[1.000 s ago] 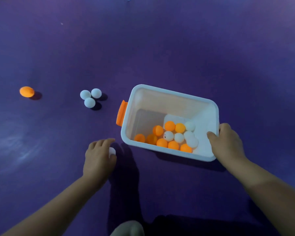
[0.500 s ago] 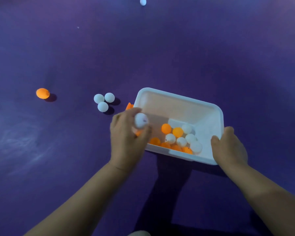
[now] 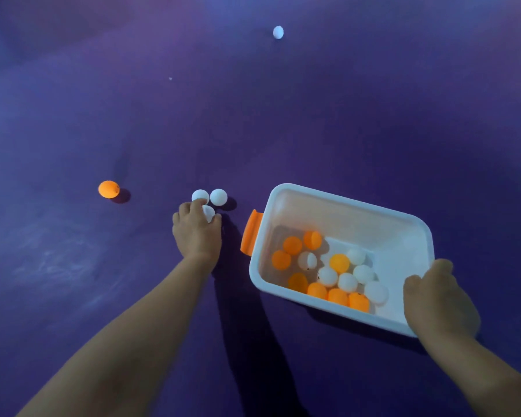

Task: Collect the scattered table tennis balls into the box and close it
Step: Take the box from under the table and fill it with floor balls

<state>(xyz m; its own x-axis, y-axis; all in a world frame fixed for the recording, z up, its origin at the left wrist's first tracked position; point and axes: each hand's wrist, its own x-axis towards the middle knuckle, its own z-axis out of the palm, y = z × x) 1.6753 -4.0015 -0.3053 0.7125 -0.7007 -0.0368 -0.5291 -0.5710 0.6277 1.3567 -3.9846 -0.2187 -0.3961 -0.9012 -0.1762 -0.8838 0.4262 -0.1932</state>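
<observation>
- left hand (image 3: 196, 233) down on the cluster of three white balls (image 3: 218, 196), fingers curled round the nearest ball (image 3: 208, 212)
- right hand (image 3: 439, 299) clamped on the near right corner of the white box (image 3: 343, 206)
- box open, orange latch (image 3: 250, 233) on its left end, orange and white balls inside (image 3: 328, 276)
- orange ball (image 3: 109, 189) loose at left, far white ball (image 3: 278, 32) loose, all on purple surface (image 3: 373, 115)

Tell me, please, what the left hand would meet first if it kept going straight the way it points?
The left hand points away from the person; its fingers already curl over the nearest white ball. Just beyond lie two more white balls, probably next, though depth is unclear.
</observation>
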